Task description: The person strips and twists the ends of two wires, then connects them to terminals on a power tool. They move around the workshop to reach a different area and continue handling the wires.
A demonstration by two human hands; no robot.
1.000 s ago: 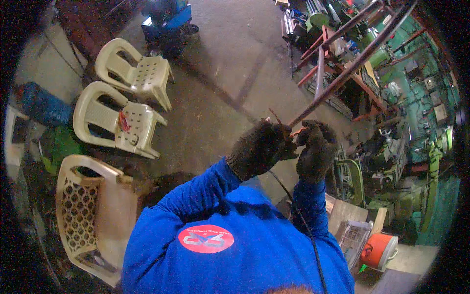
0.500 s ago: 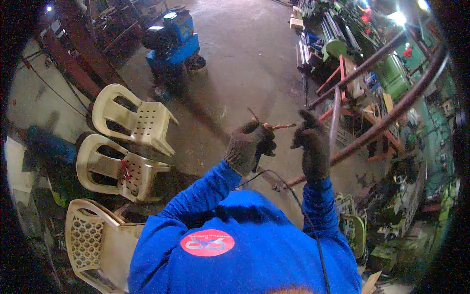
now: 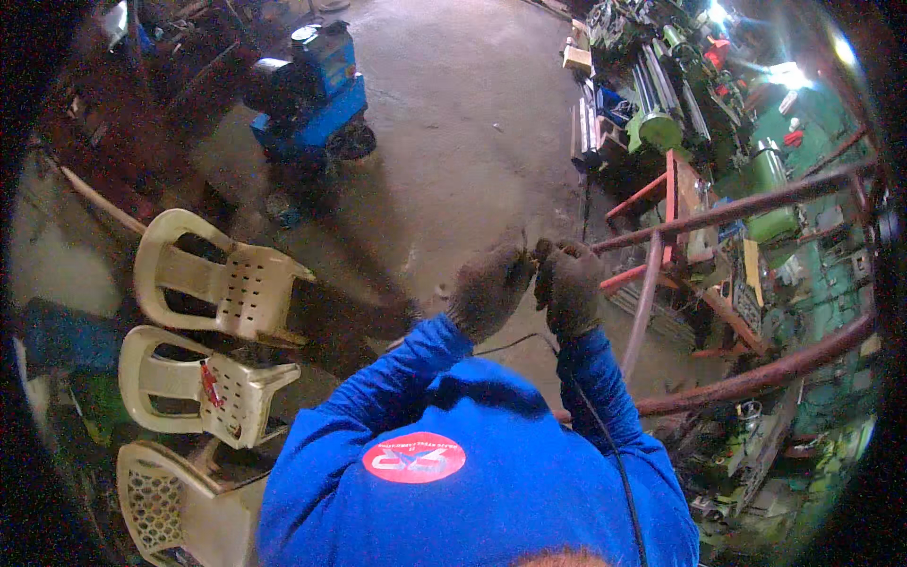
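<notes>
Both my hands wear dark work gloves and are raised together in front of my blue-sleeved chest. My left hand [image 3: 491, 288] and my right hand [image 3: 567, 285] are closed close to each other around something small that the gloves hide. A thin black cable [image 3: 605, 444] runs from the hands down over my right arm. Just right of my right hand is the end of a long rusty red steel pipe [image 3: 746, 206] of a pipe frame.
Three cream plastic chairs [image 3: 222, 283] stand in a row at the left. A blue wheeled machine [image 3: 316, 94] sits at the back on the concrete floor [image 3: 453, 142]. Green machines [image 3: 661, 113] and a red metal rack [image 3: 675, 217] crowd the right side.
My hands have drawn closer together and now nearly touch. The thin rod seen sticking up from the left hand no longer shows. The view has tilted further forward.
</notes>
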